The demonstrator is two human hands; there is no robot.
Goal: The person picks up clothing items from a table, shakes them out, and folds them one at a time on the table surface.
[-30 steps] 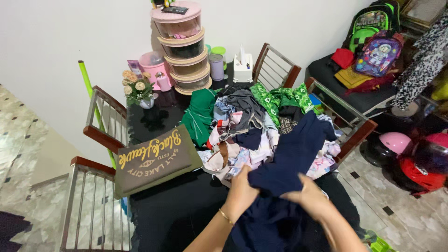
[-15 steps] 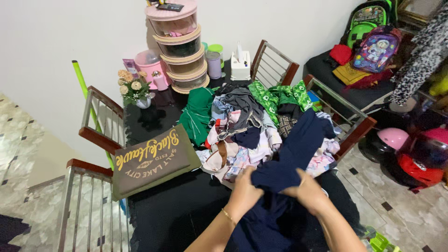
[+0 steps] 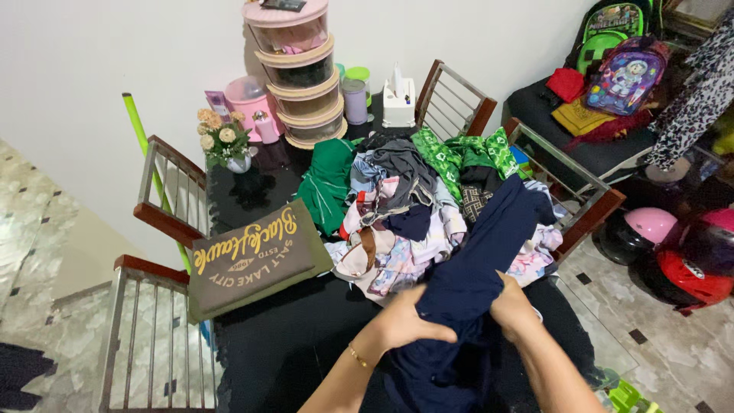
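Both hands grip one navy garment [image 3: 474,275] at the near edge of the black table [image 3: 267,344]. The left hand [image 3: 405,325] has fingers [image 3: 432,333] curled over a bunched fold on the garment's left side; the right hand [image 3: 512,306] pinches the cloth from the other side, fingers mostly hidden behind fabric, so only the knuckles and thumb side show. The hands sit close together w/ the cloth gathered between them, prob. because a bunched grip lets the person lift and shake out a long piece; the rest trails away beyond the fingertips, up onto the laundry heap [image 3: 413,206], and below the wrists it hangs off the table edge.

Just beyond the fingertips lies the heap, a mixed pile, too tangled to count item by item; a plain green top [image 3: 329,183] and a green patterned piece [image 3: 459,157] show at its far side. To the left of the left hand's fingers, well apart, 1 olive folded shirt [image 3: 252,256] lies flat, set aside from the pile, seemingly as finished work.

Counts: 2 hands, 1 navy garment held, 1 folded shirt, 4 chairs around the table (2 left [image 3: 172,199], 2 far/right [image 3: 451,99]), 1 stack of pink-lidded tubs [image 3: 298,73] w/ 4 tiers, 1 small flower vase [image 3: 222,141], 1 white tissue box [image 3: 397,103], 2 backpacks [image 3: 623,53] on the bench at right, 2 helmets [image 3: 673,245] on the floor, pink and red.
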